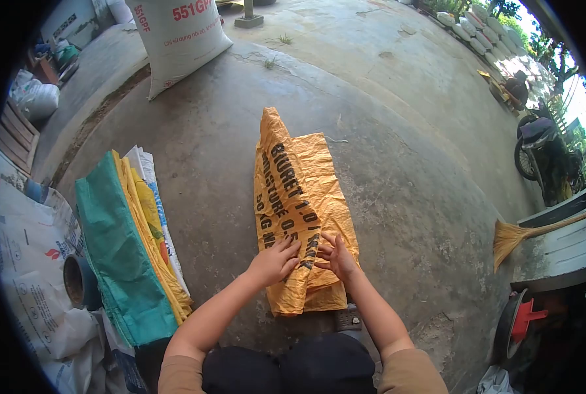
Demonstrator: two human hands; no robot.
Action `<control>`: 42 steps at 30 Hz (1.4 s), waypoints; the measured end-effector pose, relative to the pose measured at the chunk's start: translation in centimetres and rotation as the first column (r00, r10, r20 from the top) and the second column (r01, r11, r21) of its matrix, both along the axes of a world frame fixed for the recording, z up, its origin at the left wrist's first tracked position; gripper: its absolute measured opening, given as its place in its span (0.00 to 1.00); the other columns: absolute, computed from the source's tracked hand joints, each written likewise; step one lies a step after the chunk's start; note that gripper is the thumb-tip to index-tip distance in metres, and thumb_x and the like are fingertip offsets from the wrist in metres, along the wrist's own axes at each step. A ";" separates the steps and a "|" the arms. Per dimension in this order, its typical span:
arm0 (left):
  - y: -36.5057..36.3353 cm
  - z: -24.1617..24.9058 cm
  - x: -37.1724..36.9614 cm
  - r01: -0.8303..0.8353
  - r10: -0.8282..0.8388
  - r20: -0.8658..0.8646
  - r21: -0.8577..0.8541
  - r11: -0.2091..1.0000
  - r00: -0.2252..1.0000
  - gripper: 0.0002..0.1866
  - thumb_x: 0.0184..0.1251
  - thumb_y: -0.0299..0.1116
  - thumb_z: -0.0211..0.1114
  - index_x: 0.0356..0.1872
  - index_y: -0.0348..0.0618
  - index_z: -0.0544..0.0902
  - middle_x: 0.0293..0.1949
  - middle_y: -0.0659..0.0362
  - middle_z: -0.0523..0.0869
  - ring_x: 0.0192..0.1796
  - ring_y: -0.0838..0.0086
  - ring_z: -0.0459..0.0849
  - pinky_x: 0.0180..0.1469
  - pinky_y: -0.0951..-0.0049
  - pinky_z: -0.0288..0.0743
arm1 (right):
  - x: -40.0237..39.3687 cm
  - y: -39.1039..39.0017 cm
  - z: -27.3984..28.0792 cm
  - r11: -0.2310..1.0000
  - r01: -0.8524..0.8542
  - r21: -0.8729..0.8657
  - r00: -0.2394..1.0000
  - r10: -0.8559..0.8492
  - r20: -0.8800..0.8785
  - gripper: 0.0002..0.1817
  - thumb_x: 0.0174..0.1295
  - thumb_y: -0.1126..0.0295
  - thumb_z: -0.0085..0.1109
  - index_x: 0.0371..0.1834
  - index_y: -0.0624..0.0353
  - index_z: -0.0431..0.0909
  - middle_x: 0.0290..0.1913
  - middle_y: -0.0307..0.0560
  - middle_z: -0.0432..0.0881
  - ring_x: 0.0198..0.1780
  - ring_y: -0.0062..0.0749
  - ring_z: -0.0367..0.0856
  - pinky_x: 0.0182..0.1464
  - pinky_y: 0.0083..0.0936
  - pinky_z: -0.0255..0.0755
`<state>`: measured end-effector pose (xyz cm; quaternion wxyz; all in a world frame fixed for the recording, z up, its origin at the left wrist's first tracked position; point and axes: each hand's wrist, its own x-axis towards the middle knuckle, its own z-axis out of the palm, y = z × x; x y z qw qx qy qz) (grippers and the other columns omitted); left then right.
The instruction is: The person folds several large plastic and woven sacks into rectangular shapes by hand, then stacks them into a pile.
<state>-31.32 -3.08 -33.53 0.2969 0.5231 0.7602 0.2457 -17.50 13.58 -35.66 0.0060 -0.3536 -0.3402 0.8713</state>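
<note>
An orange woven sack [278,190] with black print lies on the concrete in front of me, part of it folded over lengthwise. My left hand [276,261] rests on the printed layer near its lower end, fingers laid along the surface. At the right edge of that fold, my right hand [338,258] has its fingers apart and touches the material; the fingertips are partly hidden by the sack. To the left is a pile of folded sacks, with a green sack [119,246] on the near side and yellow and white ones beside it.
A full white sack [178,46] stands at the upper left. White plastic sheeting [27,262] lies at the left edge. On the right are a straw broom [509,243], a red-handled object [526,317] and a parked motorbike [545,154]. Stacked sacks [480,33] fill the far right.
</note>
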 end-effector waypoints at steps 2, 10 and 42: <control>0.0 0.1 0.5 -0.002 0.001 -0.081 -0.014 1.000 0.997 0.25 0.65 0.44 0.48 0.62 0.48 0.62 0.61 0.47 0.63 0.59 0.56 0.67 0.56 0.66 0.65 | -1.0 -0.3 0.9 0.979 -0.103 0.176 0.993 0.091 0.079 0.27 0.61 0.51 0.48 0.60 0.52 0.61 0.48 0.42 0.72 0.48 0.28 0.73 0.45 0.30 0.71; -2.2 -2.7 -0.7 -0.479 0.470 0.094 0.190 0.857 0.878 0.20 0.61 0.39 0.55 0.51 0.40 0.72 0.54 0.49 0.72 0.56 0.58 0.70 0.57 0.66 0.64 | -2.6 2.6 2.7 0.770 -0.074 0.633 0.980 -0.063 0.190 0.11 0.55 0.73 0.51 0.39 0.69 0.74 0.34 0.46 0.80 0.32 0.24 0.77 0.36 0.20 0.69; -8.8 -5.5 -5.0 -0.672 0.719 0.066 -0.307 0.674 0.692 0.44 0.35 0.38 0.76 0.57 0.41 0.62 0.50 0.49 0.75 0.53 0.59 0.74 0.53 0.67 0.69 | -0.4 2.2 -5.8 0.961 -0.274 0.036 0.921 0.251 0.298 0.10 0.59 0.70 0.54 0.39 0.63 0.68 0.30 0.42 0.77 0.24 0.21 0.73 0.22 0.14 0.63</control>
